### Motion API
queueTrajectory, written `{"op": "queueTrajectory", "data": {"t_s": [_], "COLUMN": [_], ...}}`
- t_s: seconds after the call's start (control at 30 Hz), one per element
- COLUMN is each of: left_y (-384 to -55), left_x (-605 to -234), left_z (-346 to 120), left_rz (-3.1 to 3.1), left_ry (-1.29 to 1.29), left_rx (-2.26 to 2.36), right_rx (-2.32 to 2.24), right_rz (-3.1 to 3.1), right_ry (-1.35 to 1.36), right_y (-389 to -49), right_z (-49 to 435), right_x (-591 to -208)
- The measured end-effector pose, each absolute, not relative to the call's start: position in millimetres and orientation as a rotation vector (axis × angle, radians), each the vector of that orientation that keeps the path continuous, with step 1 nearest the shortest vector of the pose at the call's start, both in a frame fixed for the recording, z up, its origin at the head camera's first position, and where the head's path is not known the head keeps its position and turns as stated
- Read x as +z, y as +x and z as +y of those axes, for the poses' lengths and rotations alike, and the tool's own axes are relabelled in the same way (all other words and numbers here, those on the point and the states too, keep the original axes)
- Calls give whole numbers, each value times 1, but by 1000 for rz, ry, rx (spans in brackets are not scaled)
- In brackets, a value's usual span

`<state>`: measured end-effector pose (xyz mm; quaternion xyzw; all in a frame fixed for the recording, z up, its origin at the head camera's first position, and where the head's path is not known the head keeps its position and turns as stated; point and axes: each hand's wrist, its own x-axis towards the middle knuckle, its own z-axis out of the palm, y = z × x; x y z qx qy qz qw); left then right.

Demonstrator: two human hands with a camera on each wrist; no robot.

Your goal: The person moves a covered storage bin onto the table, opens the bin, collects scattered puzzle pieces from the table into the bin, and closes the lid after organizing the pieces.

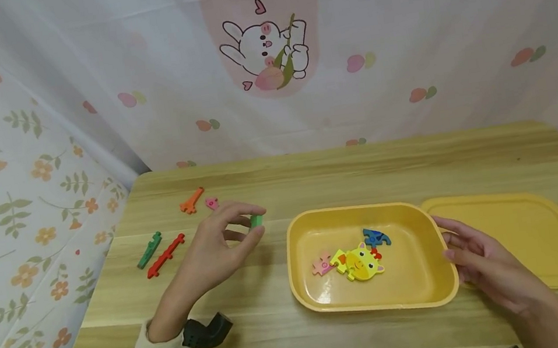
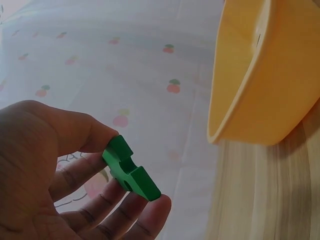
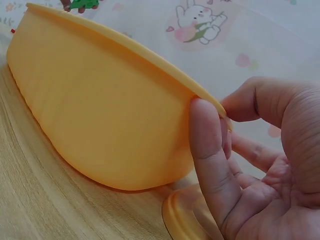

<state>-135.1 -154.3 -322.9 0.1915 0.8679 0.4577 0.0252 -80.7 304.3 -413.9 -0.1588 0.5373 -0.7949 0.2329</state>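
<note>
A small green puzzle piece (image 2: 131, 169) with a notched edge is pinched between the thumb and fingertips of my left hand (image 1: 221, 243), raised left of a yellow plastic box (image 1: 375, 304). The right hand (image 1: 486, 261) grips the box's right side at the rim, as the right wrist view shows up close. Inside the box lie a yellow giraffe-face piece (image 1: 365, 265), a pink piece (image 1: 322, 264) and a blue piece (image 1: 376, 237). The giraffe and pink pieces touch or overlap; which one I cannot tell.
Left of the left hand lie a red piece (image 1: 165, 256), a green piece (image 1: 149, 250), an orange piece (image 1: 191, 201) and a partly hidden pink piece (image 1: 212, 203). A yellow lid (image 1: 525, 235) lies right of the box. Patterned cloth (image 1: 380, 102) hangs behind the wooden table (image 1: 259, 347).
</note>
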Motion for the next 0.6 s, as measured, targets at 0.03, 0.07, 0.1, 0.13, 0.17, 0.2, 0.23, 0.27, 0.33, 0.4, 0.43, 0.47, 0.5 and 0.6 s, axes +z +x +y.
{"op": "queueTrajectory", "data": {"t_s": [0.03, 0.07, 0.1, 0.13, 0.17, 0.2, 0.23, 0.27, 0.33, 0.4, 0.43, 0.47, 0.5, 0.6], "left_y": [-135, -135, -134, -134, -135, -135, -135, -135, -135, -135, -135, -135, -135, -134], "left_x": [-323, -322, -322, -322, -321, -321, -321, -321, -321, -322, -322, -322, -322, -321], "left_z": [-154, -154, -154, -154, -154, -154, -154, -154, -153, -153, -153, -153, -153, -153], "left_rz": [2684, 2685, 2685, 2686, 2686, 2687, 2686, 2683, 2677, 2670, 2668, 2664, 2665, 2663], "left_ry": [599, 605, 608, 611, 612, 611, 608, 603, 598, 596, 599, 602, 606, 614], "left_rx": [1417, 1417, 1418, 1417, 1416, 1413, 1413, 1414, 1412, 1413, 1412, 1414, 1413, 1421], "right_rx": [-2184, -2184, -2183, -2182, -2179, -2179, -2177, -2176, -2174, -2174, -2175, -2175, -2174, -2169], "right_rz": [1466, 1460, 1457, 1458, 1466, 1473, 1481, 1488, 1498, 1500, 1501, 1502, 1500, 1498], "right_ry": [-431, -422, -419, -417, -414, -409, -405, -402, -401, -394, -390, -383, -376, -362], "right_y": [-81, -80, -80, -80, -80, -79, -79, -79, -79, -79, -79, -79, -78, -77], "right_z": [305, 305, 305, 305, 305, 305, 305, 306, 306, 306, 306, 306, 305, 306], "right_x": [-413, -413, -412, -412, -412, -411, -411, -411, -410, -410, -410, -410, -410, -411]}}
